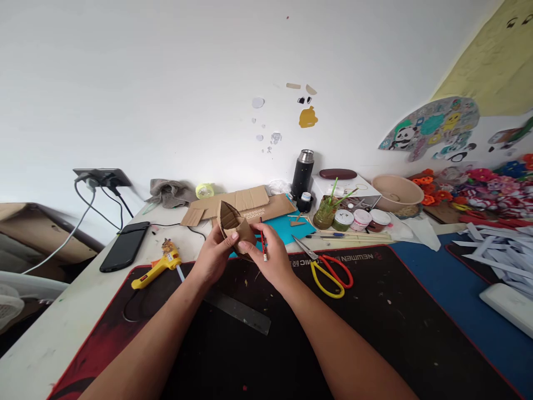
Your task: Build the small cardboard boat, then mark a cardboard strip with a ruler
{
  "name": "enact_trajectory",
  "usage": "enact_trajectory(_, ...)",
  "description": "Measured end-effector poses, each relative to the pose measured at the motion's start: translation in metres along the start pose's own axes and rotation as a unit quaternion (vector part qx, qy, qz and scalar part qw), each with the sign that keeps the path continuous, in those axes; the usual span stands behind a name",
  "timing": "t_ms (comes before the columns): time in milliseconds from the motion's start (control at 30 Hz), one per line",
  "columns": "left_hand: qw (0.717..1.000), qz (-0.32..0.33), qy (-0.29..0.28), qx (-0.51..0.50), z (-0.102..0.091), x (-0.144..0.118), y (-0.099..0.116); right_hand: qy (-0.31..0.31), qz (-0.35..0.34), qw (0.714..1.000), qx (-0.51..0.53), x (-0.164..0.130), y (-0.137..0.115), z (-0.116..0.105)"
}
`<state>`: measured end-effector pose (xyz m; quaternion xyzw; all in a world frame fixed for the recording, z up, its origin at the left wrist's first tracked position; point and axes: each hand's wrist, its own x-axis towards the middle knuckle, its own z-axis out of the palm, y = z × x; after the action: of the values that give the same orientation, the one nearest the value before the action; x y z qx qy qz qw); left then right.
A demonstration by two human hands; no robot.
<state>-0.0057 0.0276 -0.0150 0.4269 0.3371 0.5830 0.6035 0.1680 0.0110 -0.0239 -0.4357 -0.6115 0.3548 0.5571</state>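
Both hands hold a folded cardboard piece above the far edge of the black mat: the left hand grips its left side with the thumb pressed on the front face, while the right hand steadies its right side and pinches a red pencil between thumb and fingers. A yellow glue gun lies left of the hands, a metal ruler lies on the mat just below them, and scissors with red and yellow handles lie to the right. Flat cardboard sheets and a black flask stand behind, near the wall.
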Motion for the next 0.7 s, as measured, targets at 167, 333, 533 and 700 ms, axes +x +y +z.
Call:
enact_trajectory(167, 1.000, 0.002, -0.001, 0.009, -0.0014, 0.0000, -0.0003, 0.000, -0.007, 1.000, -0.008, 0.0001, -0.0010, -0.0003)
enact_trajectory(333, 1.000, 0.009, 0.006, 0.013, -0.0020, 0.0002, -0.0027, -0.007, 0.014, 1.000, -0.003, -0.0021, -0.0025, 0.0003)
enact_trajectory(533, 1.000, 0.010, 0.026, 0.002, -0.0012, 0.0003, -0.0030, -0.012, 0.009, 1.000, -0.022, -0.0023, 0.0003, 0.0017)
enact_trajectory(700, 0.995, -0.045, 0.076, -0.045, -0.0091, 0.0035, -0.0045, -0.017, -0.047, 0.999, -0.020, 0.0000, -0.0016, -0.0001)
